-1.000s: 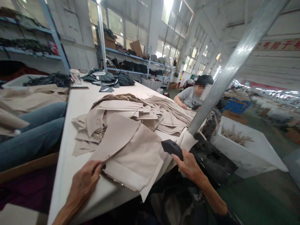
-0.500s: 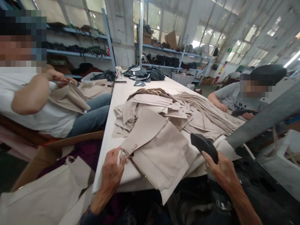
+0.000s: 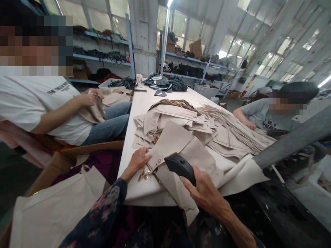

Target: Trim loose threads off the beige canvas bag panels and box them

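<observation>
A beige fabric piece [image 3: 172, 137] with a wide flap and small metal fittings lies at the near edge of the white table [image 3: 139, 191]. My left hand [image 3: 139, 160] rests at the flap's left side, its fingers closed on the fabric edge. Just below it, a gold metal clasp [image 3: 145, 173] hangs at the flap's corner. My right hand [image 3: 203, 186] is wrapped round a black handheld tool [image 3: 180, 166], whose head is over the piece, close to the flap's metal stud [image 3: 158, 161]. The tool's underside is hidden.
Behind lies a heap of beige pieces [image 3: 178, 112], with long strips [image 3: 232, 127] to its right. Black bundles [image 3: 165, 82] sit at the far end. People sit at left and right. A grey post [image 3: 292, 141] slants at right; a cardboard box [image 3: 49, 168] stands lower left.
My right hand has brought the black tool left, over the beige piece. My left hand has moved off the metal clasp, up to the flap's edge. The view has shifted slightly.
</observation>
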The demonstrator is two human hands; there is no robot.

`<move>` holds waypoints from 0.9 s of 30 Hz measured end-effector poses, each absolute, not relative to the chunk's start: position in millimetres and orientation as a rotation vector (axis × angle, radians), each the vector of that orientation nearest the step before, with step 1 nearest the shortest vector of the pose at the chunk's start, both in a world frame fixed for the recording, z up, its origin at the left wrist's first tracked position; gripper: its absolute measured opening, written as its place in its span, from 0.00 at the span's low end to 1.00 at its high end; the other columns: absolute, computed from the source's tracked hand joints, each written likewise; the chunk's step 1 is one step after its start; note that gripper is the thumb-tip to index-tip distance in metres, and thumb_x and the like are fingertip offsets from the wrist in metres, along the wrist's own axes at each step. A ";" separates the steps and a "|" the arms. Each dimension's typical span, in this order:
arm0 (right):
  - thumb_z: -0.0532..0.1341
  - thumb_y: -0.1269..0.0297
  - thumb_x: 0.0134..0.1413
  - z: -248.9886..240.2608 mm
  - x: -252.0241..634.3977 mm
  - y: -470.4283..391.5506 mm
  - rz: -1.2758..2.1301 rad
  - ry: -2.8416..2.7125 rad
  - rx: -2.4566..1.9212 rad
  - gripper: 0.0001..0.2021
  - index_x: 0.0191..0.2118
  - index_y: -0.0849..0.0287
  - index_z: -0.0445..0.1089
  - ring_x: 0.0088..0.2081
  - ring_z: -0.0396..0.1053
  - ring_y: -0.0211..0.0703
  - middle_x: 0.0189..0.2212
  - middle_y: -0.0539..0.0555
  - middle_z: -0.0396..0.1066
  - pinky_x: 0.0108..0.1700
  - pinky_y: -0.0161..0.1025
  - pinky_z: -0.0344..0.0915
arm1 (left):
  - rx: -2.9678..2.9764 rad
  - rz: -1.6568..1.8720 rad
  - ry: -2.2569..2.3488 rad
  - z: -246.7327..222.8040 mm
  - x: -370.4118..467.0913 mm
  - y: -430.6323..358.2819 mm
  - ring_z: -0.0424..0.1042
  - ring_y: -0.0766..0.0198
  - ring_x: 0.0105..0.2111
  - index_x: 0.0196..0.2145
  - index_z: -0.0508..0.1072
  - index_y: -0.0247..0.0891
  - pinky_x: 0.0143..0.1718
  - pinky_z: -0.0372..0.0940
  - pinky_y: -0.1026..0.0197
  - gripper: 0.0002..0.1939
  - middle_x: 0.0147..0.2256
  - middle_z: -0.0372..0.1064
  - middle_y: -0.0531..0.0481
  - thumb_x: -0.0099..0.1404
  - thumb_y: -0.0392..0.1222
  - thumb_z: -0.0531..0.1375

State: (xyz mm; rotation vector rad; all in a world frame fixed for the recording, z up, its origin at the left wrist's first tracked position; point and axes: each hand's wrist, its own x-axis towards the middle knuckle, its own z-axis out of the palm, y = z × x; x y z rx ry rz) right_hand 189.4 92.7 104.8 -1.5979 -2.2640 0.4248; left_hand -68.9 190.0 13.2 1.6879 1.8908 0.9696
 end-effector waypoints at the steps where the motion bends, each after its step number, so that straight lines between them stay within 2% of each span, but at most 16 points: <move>1: 0.53 0.59 0.57 104.4 183.9 95.3 0.398 -2.295 -1.585 0.11 0.37 0.62 0.63 0.29 0.66 0.45 0.26 0.56 0.68 0.30 0.37 0.57 | 1.654 0.995 1.847 15.0 -70.9 189.6 0.64 0.57 0.29 0.20 0.69 0.38 0.32 0.54 0.60 0.05 0.21 0.63 0.51 0.48 0.42 0.58; 3: 0.53 0.59 0.57 102.3 174.4 99.4 0.384 -2.336 -1.575 0.11 0.37 0.63 0.63 0.28 0.66 0.44 0.26 0.56 0.69 0.30 0.36 0.56 | 1.574 1.052 1.744 19.2 -74.7 186.7 0.61 0.61 0.24 0.15 0.66 0.38 0.27 0.52 0.62 0.08 0.16 0.57 0.55 0.47 0.42 0.57; 5: 0.53 0.59 0.57 98.6 167.1 100.5 0.392 -2.364 -1.588 0.12 0.38 0.64 0.63 0.26 0.66 0.44 0.25 0.56 0.69 0.28 0.35 0.55 | 1.475 1.117 1.620 22.9 -76.8 181.8 0.59 0.65 0.21 0.14 0.64 0.38 0.24 0.50 0.63 0.10 0.15 0.56 0.56 0.47 0.43 0.57; 11: 0.54 0.59 0.57 87.0 151.7 90.4 0.292 -2.456 -1.575 0.13 0.38 0.65 0.64 0.30 0.68 0.46 0.28 0.59 0.70 0.30 0.36 0.56 | 1.109 1.221 1.279 23.4 -71.2 168.4 0.61 0.67 0.17 0.22 0.64 0.37 0.19 0.53 0.66 0.12 0.16 0.62 0.56 0.49 0.49 0.58; 15: 0.54 0.59 0.57 90.0 143.9 94.3 0.273 -2.422 -1.552 0.13 0.39 0.66 0.64 0.30 0.68 0.47 0.28 0.59 0.70 0.31 0.36 0.57 | 0.934 1.277 1.174 22.0 -68.3 164.2 0.60 0.70 0.16 0.23 0.64 0.37 0.18 0.52 0.68 0.13 0.16 0.62 0.58 0.46 0.48 0.61; 22: 0.52 0.57 0.58 113.2 164.4 102.8 0.194 -2.256 -1.634 0.13 0.37 0.63 0.63 0.26 0.66 0.44 0.23 0.55 0.68 0.28 0.35 0.55 | 0.723 1.392 1.131 17.4 -66.3 160.2 0.59 0.72 0.15 0.18 0.63 0.35 0.17 0.52 0.68 0.15 0.13 0.61 0.58 0.38 0.45 0.65; 27: 0.53 0.60 0.57 98.5 167.2 83.7 0.318 -2.392 -1.587 0.10 0.38 0.63 0.64 0.28 0.67 0.45 0.26 0.57 0.69 0.30 0.36 0.57 | 0.629 1.456 1.124 11.8 -63.4 163.2 0.59 0.71 0.14 0.16 0.64 0.35 0.17 0.54 0.68 0.15 0.13 0.62 0.57 0.36 0.43 0.67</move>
